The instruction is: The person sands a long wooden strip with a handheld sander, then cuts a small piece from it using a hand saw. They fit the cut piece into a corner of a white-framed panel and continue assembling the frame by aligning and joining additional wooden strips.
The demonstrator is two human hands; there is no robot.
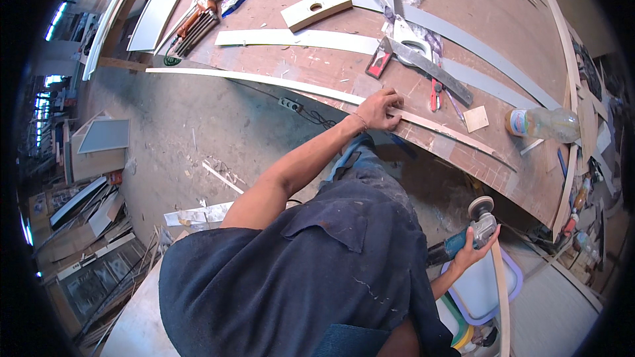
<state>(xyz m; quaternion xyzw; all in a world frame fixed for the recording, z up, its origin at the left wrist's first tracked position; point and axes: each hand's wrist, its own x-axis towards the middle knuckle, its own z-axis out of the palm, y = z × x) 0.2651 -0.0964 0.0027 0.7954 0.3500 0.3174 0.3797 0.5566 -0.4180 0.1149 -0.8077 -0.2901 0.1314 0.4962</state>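
My left hand (380, 110) is closed on a long, narrow pale strip (258, 81) lying along the near edge of the workbench (529, 178). The strip's left end juts out past the bench over the floor. At my lower right, my right hand (477, 246) grips an angle grinder (455, 244) with a teal body and a grey metal head. A round pale disc (481, 207) sits on its head, turned up and apart from the strip. A handsaw (436, 74) with a white handle lies beyond my left hand, beside a red-and-black tool (380, 58).
A pale block with a hole (334, 10), flat white strips (297, 38) and orange-handled tools (198, 23) lie on the bench. At its right side a plastic bottle (546, 124) lies tilted over. A power socket (289, 104) with cables rests on the floor.
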